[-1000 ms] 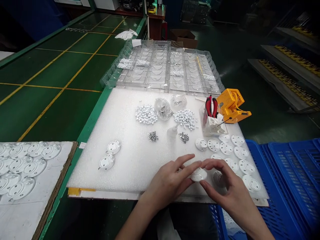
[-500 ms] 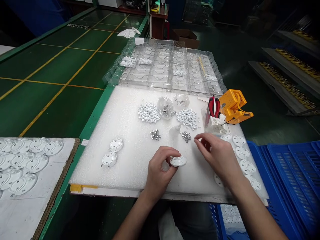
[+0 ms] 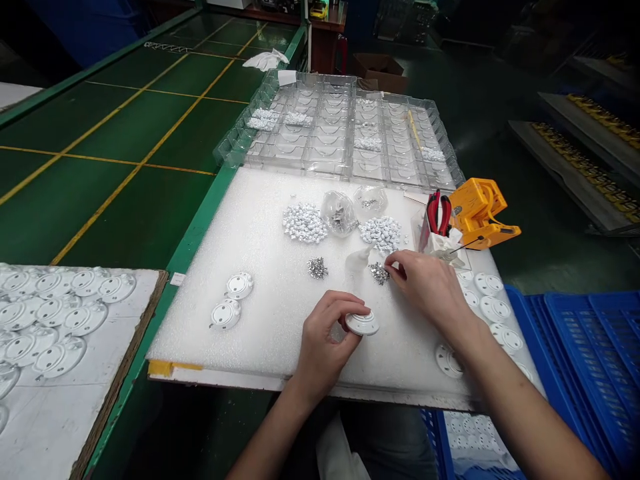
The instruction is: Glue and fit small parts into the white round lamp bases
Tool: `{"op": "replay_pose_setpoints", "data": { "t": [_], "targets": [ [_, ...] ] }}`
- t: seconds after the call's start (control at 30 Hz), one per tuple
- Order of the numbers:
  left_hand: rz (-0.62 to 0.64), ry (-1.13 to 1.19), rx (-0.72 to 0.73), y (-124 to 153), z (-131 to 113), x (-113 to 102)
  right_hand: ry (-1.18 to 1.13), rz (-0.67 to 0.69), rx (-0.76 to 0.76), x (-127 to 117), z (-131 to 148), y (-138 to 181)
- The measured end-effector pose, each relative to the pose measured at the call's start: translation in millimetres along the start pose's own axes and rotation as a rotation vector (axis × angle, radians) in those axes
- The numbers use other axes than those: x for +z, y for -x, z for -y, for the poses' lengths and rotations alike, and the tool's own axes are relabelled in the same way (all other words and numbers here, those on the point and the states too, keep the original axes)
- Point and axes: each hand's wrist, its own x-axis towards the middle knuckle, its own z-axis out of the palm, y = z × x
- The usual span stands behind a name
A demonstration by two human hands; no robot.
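Note:
My left hand (image 3: 327, 337) grips a round white disc-shaped part (image 3: 363, 325) by its edge, thumb below and fingers on top, a little above the foam sheet. My right hand (image 3: 425, 283) has its fingertips pinched together at the right edge of a small pile of shiny metal pieces (image 3: 379, 273); anything between them is too small to make out. Between the hands and the back piles stands a translucent squeeze bottle (image 3: 357, 260). Another metal pile (image 3: 317, 268) lies to its left. Behind are two heaps of small white pieces (image 3: 305, 223).
Finished-looking white discs (image 3: 225, 313) lie on the foam sheet (image 3: 190, 333) at left and right. Plastic bags (image 3: 339, 213), a box with red-handled pliers (image 3: 439, 213) and an orange tape dispenser (image 3: 480, 210) stand behind. Clear trays (image 3: 327, 150) fill the far end; blue crates (image 3: 575, 347) stand right.
My right hand has moved forward and left to the metal pile, its fingers closing there. My left hand still holds the disc, now tilted more toward me. The whole view has shifted slightly.

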Motion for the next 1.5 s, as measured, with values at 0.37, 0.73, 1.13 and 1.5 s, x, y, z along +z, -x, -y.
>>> {"op": "replay_pose_setpoints", "data": {
  "t": [0.37,0.73,1.13,1.5],
  "targets": [
    [0.006,-0.001,-0.004,0.8,-0.2,-0.4,0.123,0.110,0.022,-12.1,5.9,-10.2],
    [-0.005,0.018,0.013,1.5,0.3,0.1,-0.020,-0.149,-0.247,16.8,-10.3,81.3],
    [-0.001,-0.001,0.027,1.0,1.6,0.1,-0.269,-0.143,-0.157,23.5,-10.2,83.0],
    [0.006,0.001,0.038,1.4,0.1,-0.1,-0.350,-0.033,-0.064,23.7,-6.3,81.7]
  ]
}}
